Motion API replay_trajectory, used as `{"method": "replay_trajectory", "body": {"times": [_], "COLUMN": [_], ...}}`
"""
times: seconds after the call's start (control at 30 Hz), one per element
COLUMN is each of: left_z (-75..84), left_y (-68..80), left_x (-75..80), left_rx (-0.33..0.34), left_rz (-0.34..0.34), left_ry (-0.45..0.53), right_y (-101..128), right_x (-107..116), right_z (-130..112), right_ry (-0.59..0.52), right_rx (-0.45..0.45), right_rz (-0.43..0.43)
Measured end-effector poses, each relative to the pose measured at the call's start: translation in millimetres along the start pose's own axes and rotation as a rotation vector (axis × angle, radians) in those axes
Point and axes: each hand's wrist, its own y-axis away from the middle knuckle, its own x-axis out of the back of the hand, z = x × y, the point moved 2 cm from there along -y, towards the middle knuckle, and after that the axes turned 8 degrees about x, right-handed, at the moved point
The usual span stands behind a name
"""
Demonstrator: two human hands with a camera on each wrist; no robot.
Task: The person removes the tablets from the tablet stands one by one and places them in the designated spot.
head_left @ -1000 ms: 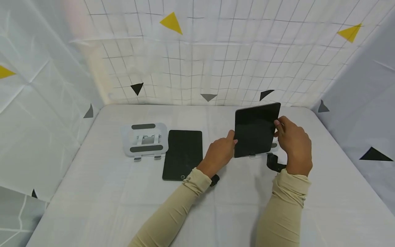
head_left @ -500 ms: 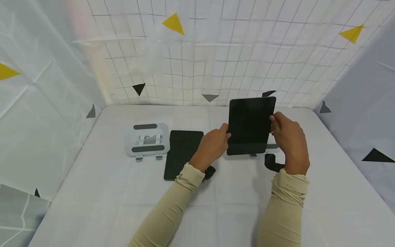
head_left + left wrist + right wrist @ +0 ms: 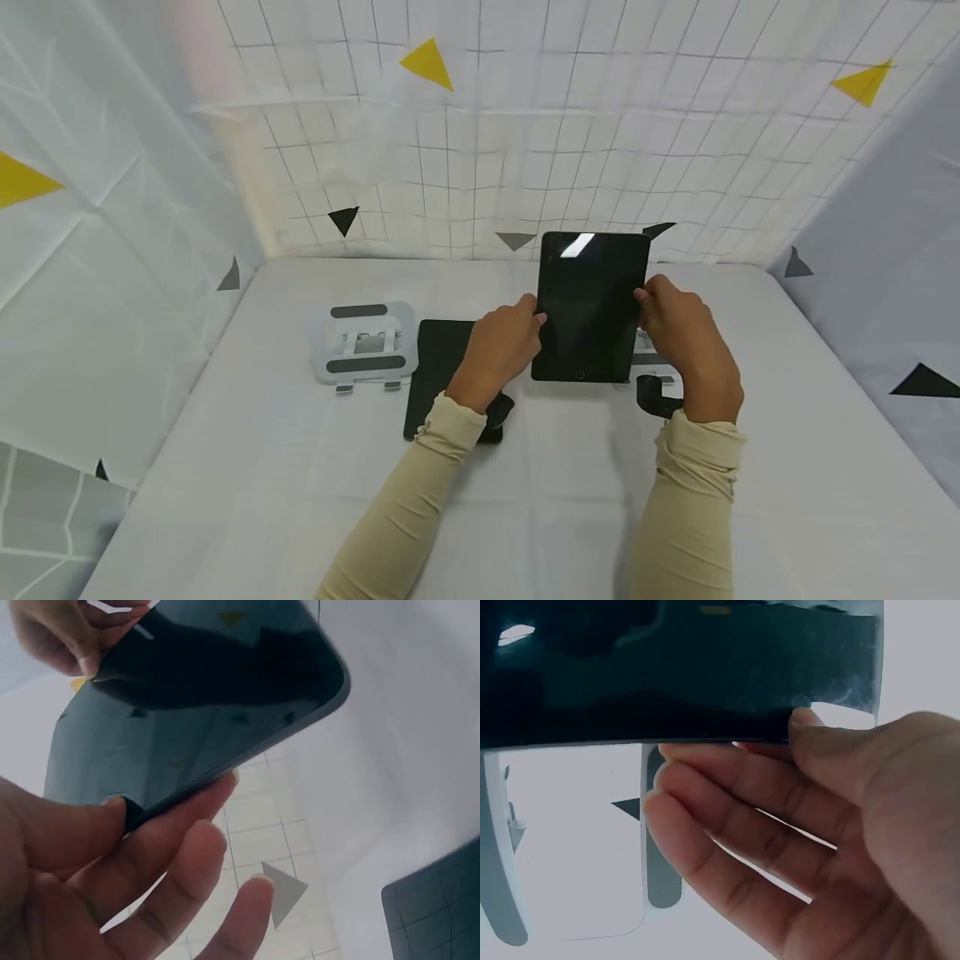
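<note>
Both hands hold up a black tablet (image 3: pixel 588 312), upright with its dark glossy screen toward me and a round home button at its bottom. My left hand (image 3: pixel 497 348) pinches its left edge, thumb on the screen and fingers behind, as the left wrist view shows. At the opposite edge my right hand (image 3: pixel 690 342) pinches it too, thumb on the front. Behind the tablet, partly hidden, a grey-white stand (image 3: pixel 651 354) with dark pads lies on the table. A second black tablet (image 3: pixel 442 367) lies flat under the left wrist, partly covered.
Left of the flat tablet lies another grey-white stand (image 3: pixel 365 346) with two dark pads and small front hooks, right beside the tablet's edge. The white-covered table (image 3: pixel 247 467) meets a gridded cloth backdrop (image 3: pixel 480 167) at the rear, with cloth walls on both sides.
The held tablet has moved left and turned from a tilt to nearly straight, facing me, uncovering more of the stand behind it. Both hands moved left with it.
</note>
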Motion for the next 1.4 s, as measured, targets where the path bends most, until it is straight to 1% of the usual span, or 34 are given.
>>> {"method": "replay_trajectory", "body": {"times": [0.1, 0.2, 0.37, 0.47, 0.57, 0.67, 0.83, 0.97, 1.07, 1.2, 1.33, 1.4], "left_z": [-4.4, -10.5, -22.4, -29.0, -33.4, -35.3, -36.9, -39.4, -43.0, -47.6, -50.0, -50.7], "left_y": [-0.1, -0.3, 1.1, 3.1, 4.8, 5.4, 4.5, 3.5, 3.2, 3.1, 3.4, 3.2], "left_x": [2.3, 4.2, 6.7, 8.4, 10.4, 10.8, 7.1, 6.2, 6.2, 5.3, 5.4, 5.4], "left_rx": [0.015, 0.02, 0.031, 0.047, 0.062, 0.077, 0.099, 0.118, 0.146, 0.165, 0.162, 0.16], "left_rz": [-0.004, -0.005, -0.029, -0.059, -0.09, -0.13, -0.197, -0.222, -0.245, -0.285, -0.331, -0.35], "left_ry": [0.01, 0.001, -0.008, -0.006, -0.01, -0.013, -0.018, -0.001, 0.042, 0.086, 0.071, 0.057], "right_y": [-1.8, -3.7, -6.0, -7.9, -10.0, -11.3, -12.2, -13.0, -13.5, -15.0, -17.4, -18.3], "right_x": [-3.3, -7.3, -14.9, -19.6, -23.5, -26.1, -28.7, -30.1, -32.3, -36.2, -40.3, -42.2], "right_z": [-1.0, -3.7, -7.1, -8.3, -9.3, -10.2, -10.2, -10.7, -11.9, -13.9, -15.8, -16.3], "right_ry": [-0.009, -0.024, -0.046, -0.061, -0.077, -0.087, -0.082, -0.083, -0.092, -0.11, -0.115, -0.094], "right_rx": [-0.001, -0.014, 0.007, 0.027, 0.023, -0.004, -0.044, -0.055, -0.06, -0.076, -0.107, -0.12], "right_rz": [-0.035, -0.083, -0.144, -0.188, -0.238, -0.291, -0.371, -0.408, -0.427, -0.456, -0.505, -0.531]}}
